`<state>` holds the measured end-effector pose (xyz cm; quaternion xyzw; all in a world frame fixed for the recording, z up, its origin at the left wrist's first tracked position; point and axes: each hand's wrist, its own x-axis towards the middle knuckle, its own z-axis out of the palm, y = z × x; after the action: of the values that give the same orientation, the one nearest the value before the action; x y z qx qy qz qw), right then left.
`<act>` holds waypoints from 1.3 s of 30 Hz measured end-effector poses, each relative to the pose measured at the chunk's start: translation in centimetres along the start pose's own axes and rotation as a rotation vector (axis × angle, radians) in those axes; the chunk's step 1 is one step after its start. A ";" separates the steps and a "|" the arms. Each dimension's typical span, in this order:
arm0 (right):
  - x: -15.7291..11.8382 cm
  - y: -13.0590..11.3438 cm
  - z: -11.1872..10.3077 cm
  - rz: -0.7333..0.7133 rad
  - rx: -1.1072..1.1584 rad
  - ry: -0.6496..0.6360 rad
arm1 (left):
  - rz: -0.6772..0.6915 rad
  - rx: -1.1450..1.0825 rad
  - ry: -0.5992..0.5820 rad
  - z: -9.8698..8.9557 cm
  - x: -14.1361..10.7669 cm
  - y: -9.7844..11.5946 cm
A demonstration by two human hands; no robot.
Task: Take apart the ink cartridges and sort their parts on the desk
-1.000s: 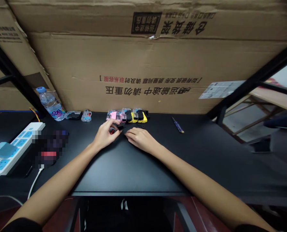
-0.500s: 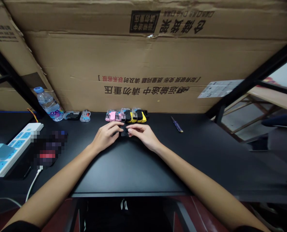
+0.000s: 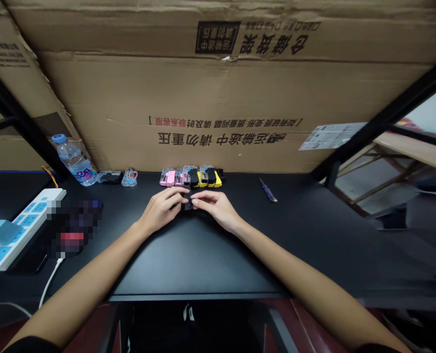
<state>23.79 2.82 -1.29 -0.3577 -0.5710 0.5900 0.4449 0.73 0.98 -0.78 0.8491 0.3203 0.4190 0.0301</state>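
Two hands meet over a small black piece (image 3: 187,202) at the centre of the frame.
Cardboard (image 3: 218,98) spans the top, above the black table (image 3: 203,260); a power strip (image 3: 23,230) lies at lower left, a bottle (image 3: 74,159) at left. The left hand (image 3: 163,208) curls its fingers against the piece's left side; the right hand (image 3: 220,208) pinches thumb and forefinger together at its right edge. Just above sit pink, black and yellow cases (image 3: 191,176); a screwdriver (image 3: 268,190) lies right of centre.

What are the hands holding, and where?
A black part: left fingers at its left side, right fingers at its right edge. Finer grip: cannot tell.
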 end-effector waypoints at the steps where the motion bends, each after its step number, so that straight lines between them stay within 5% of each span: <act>1: 0.0 0.1 0.0 -0.003 0.014 0.004 | -0.001 0.001 -0.003 0.0 0.0 0.0; 12: 0.2 0.6 0.0 0.076 0.146 -0.006 | -0.005 -0.034 -0.035 -0.1 0.1 0.2; 19: 0.3 -0.4 -0.7 -0.059 -0.012 0.064 | -0.331 -0.270 0.052 0.3 0.1 0.4; 23: -0.3 -1.1 -0.3 -0.092 -0.176 -0.010 | -0.459 -0.405 0.049 0.2 0.5 0.9; 30: -0.5 -0.7 0.2 -0.102 -0.243 -0.005 | -0.346 -0.280 -0.112 -0.1 0.4 1.1; 35: -0.2 -0.5 -0.2 -0.160 -0.198 0.104 | -0.290 -0.210 -0.115 -0.1 0.4 1.0; 39: -0.5 -0.5 -0.4 -0.243 -0.365 0.069 | -0.306 -0.147 -0.054 -0.2 0.5 1.0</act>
<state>24.39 2.52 -0.87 -0.3809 -0.6918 0.4063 0.4597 1.28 0.47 0.02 0.7970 0.4133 0.4087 0.1640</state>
